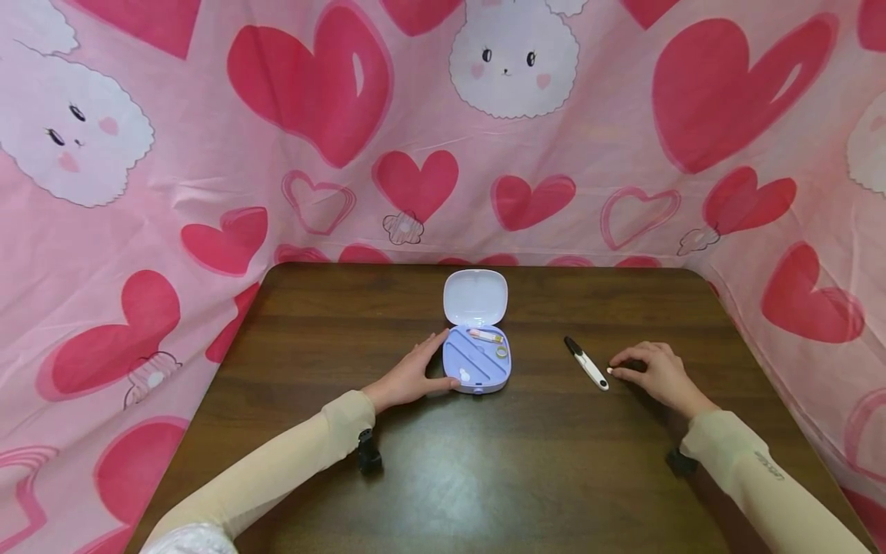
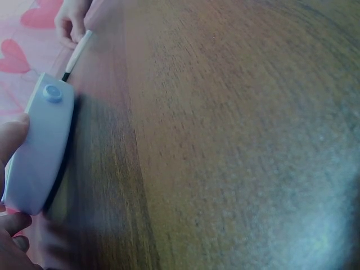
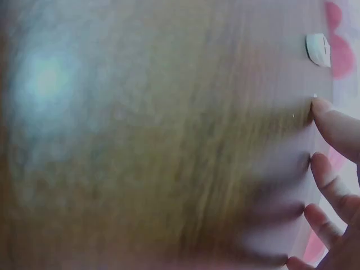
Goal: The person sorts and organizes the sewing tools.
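Observation:
A lavender hinged case [image 1: 477,360] stands on the table with its whitish lid [image 1: 475,297] raised. My left hand [image 1: 410,373] holds the case at its left side, thumb at the front corner and fingers toward the back. Inside the case lie a small pale strip with a yellowish end [image 1: 487,336] and a gold-coloured ring [image 1: 501,352]. Over on the right, my right hand [image 1: 657,375] pinches a small white piece [image 1: 609,370] at the tabletop between thumb and forefinger. A slim black-and-white pen-shaped tool [image 1: 586,363] lies just left of those fingertips.
The dark brown wooden table [image 1: 443,477] carries all of these things. A pink cloth [image 1: 429,123] with red hearts and rabbit faces hangs behind the table and along both sides. Each wrist wears a small black device.

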{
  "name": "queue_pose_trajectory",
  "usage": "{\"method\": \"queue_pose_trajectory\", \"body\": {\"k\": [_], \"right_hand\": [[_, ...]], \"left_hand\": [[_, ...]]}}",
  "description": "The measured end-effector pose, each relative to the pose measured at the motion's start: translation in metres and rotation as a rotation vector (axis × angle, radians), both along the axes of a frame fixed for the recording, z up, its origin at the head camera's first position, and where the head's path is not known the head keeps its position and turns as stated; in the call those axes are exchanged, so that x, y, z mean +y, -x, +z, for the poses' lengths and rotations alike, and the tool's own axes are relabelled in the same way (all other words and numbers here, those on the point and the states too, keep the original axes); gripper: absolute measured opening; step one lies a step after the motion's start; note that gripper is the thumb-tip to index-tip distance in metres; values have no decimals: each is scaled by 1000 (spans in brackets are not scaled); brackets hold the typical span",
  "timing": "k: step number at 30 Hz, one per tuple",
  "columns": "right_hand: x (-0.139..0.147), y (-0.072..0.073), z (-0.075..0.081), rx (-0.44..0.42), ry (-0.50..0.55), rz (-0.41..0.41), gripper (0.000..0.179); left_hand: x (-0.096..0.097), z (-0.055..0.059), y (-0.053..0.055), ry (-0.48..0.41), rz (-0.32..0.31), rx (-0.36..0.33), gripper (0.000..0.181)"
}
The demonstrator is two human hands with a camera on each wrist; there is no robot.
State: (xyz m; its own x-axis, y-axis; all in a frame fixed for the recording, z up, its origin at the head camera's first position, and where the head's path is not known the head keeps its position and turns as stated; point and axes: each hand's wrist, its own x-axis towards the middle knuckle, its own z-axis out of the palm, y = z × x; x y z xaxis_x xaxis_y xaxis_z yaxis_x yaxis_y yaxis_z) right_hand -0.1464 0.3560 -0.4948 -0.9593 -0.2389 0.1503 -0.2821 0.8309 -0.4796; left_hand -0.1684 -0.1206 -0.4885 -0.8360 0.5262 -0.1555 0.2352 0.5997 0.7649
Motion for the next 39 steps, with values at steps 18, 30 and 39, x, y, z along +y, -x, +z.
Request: {"method": "queue_pose_trajectory", "body": {"k": [18, 30, 39], "right_hand": [[-5, 6, -4, 24, -1, 22, 10], [-6, 7, -5, 30, 11, 8, 7], [-3, 10, -7, 102, 85, 59, 13]], "left_hand": [[2, 0, 1, -20, -12, 26, 96], [3, -1, 2, -11, -16, 17, 98], [1, -5, 3, -10, -11, 12, 99]]}}
